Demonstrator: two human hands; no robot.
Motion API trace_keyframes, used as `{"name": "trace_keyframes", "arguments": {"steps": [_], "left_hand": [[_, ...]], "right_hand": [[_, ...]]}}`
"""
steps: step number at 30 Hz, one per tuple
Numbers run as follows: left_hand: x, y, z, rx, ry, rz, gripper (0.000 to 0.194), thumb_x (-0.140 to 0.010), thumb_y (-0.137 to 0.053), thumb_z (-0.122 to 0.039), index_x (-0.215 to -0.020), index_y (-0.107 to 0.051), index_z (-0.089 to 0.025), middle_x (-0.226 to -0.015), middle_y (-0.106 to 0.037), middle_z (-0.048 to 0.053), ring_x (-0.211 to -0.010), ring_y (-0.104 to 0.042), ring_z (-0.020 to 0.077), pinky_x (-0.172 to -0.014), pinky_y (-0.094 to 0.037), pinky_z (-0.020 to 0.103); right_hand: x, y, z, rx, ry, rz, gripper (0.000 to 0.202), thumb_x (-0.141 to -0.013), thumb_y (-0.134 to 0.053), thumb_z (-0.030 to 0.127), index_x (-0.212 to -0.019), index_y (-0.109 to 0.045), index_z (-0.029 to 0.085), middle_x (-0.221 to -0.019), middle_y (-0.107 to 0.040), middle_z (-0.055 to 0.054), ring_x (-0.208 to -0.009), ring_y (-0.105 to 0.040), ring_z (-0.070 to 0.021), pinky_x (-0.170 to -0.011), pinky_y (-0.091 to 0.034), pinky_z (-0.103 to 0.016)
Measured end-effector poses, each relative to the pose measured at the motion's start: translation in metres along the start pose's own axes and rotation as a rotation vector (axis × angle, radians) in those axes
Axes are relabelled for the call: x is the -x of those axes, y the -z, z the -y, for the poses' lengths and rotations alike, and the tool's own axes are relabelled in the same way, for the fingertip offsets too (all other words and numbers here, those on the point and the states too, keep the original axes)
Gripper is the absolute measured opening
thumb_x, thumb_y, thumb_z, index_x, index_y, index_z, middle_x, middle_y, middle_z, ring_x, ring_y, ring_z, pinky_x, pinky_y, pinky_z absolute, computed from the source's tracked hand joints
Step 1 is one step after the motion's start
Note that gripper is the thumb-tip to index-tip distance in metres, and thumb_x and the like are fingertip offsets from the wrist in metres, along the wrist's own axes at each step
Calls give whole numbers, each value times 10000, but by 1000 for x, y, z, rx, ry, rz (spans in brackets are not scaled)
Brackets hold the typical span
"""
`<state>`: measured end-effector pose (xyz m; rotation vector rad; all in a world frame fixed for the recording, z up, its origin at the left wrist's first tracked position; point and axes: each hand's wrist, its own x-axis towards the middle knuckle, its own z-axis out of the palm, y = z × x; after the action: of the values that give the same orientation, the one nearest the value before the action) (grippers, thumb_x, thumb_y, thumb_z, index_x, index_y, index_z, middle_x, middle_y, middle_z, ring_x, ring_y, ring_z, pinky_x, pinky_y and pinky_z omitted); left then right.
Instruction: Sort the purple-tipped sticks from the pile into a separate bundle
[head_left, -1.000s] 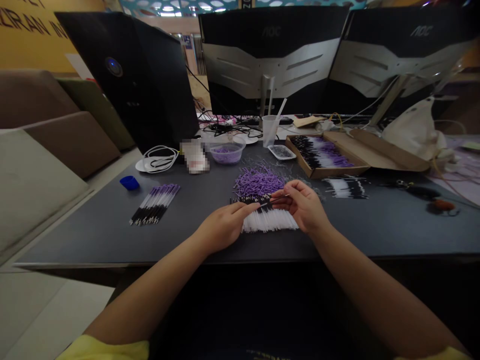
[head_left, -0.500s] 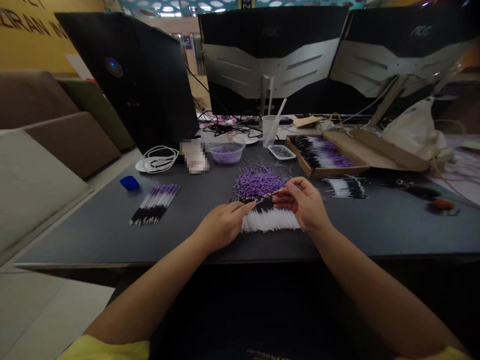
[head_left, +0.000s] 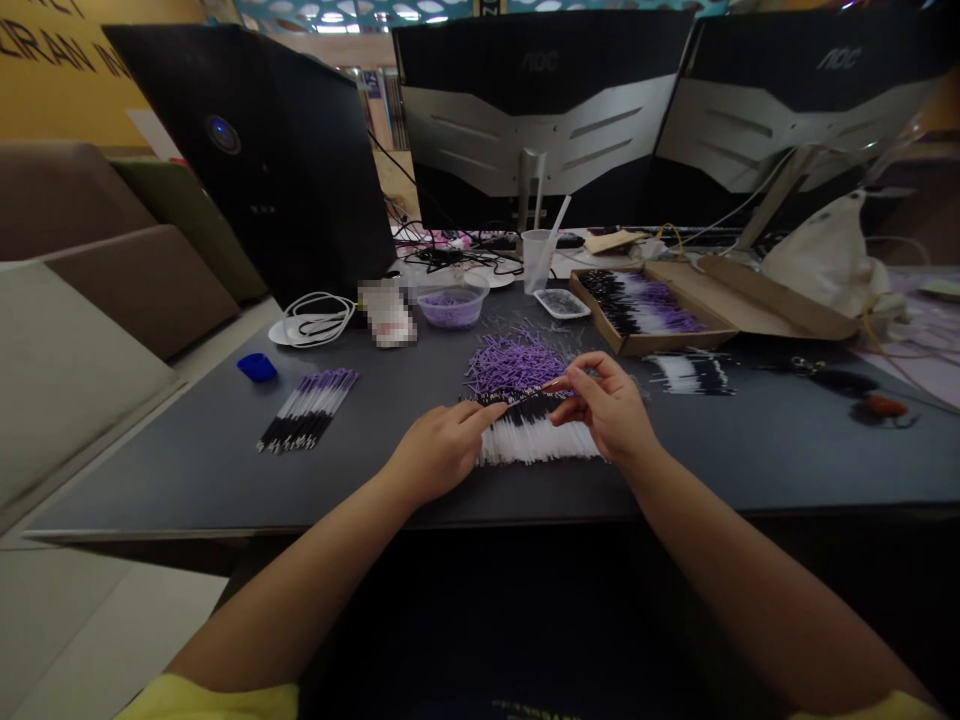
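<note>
So the biggest thing here is the dark tabletop (head_left: 187,485), running right across the middle of the frame. Two AOC monitors, one upper centre (head_left: 540,125) and one upper right (head_left: 795,110), have their backs to us, and a black PC tower (head_left: 307,180) leans into the upper left. Right of centre there's an open cardboard box (head_left: 675,345) with rows of purple, white and black sticks inside. Middle of the frame, both hands are busy: the left hand (head_left: 439,450) pinches one end of a thin dark stick (head_left: 529,397) and the right hand (head_left: 619,410) has the other end between thumb and fingertips, its lower fingers loosely curled. Under that stick is a row of black-and-white sticks (head_left: 536,440), with a heap of purple pieces (head_left: 514,362) just above it in the frame. Left of centre lies a neat bundle of purple-tipped sticks (head_left: 309,410). Smaller stuff: a clear tub (head_left: 480,303) with purple bits, a plastic cup (head_left: 535,265), and a little blue cup (head_left: 257,368) at far left.
</note>
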<state>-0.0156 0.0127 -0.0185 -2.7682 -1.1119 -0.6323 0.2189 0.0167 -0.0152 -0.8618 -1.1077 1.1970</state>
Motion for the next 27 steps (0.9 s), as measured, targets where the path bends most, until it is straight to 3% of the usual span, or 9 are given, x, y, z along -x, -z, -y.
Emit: {"name": "trace_keyframes", "arguments": {"steps": [16, 22, 27], "left_hand": [[0, 0, -1, 56, 17, -10, 466, -850, -445, -84, -1295, -528, -198, -1062, -665, 64, -859, -646, 178, -790, -521, 319], [-1, 2, -7, 284, 1, -104, 395, -860, -487, -122, -1241, -554, -203, -1040, -697, 39, -843, -667, 133, -787, -524, 257], [0, 5, -14, 486, -10, -124, 350, -823, -545, -123, -1161, -606, -196, -980, -718, 29, -844, -681, 125, -771, -527, 223]], "right_hand": [[0, -2, -2, 120, 52, 33, 235, -789, -667, 392, -840, -538, 203, -789, -680, 8, -439, -612, -90, -450, -524, -236], [11, -11, 1, 210, 120, 184, 169, -776, -703, 320, -838, -629, 180, -855, -693, -32, -508, -626, -97, -509, -533, -254], [23, -20, 3, 512, 280, 357, 104, -804, -673, 271, -860, -672, 184, -935, -678, -66, -708, -642, -139, -585, -535, -261]]}}
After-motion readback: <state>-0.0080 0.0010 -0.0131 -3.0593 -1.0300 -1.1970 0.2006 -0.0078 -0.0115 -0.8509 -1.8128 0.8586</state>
